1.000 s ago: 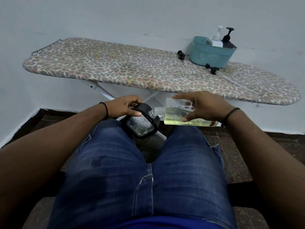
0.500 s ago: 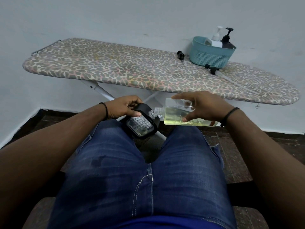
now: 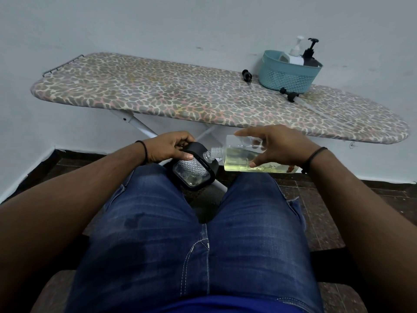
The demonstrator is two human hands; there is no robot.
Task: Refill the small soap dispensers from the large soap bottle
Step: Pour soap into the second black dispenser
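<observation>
**Neck to mouth: the pour is lined up**

The right hand (image 3: 279,147) grasps the large soap bottle (image 3: 246,158), fingers (image 3: 248,133) spread over the top and thumb underneath. The bottle lies nearly level, its long axis pointing left, the threaded neck dipping at the small dispenser (image 3: 194,169). That dispenser sits just left of the bottle, tilted, with the left hand (image 3: 168,146) curled round its black frame. Neck and opening look to be touching; whether soap is flowing cannot be told. Yellow liquid pools along the bottle's lower side. No label or writing can be read.
</observation>
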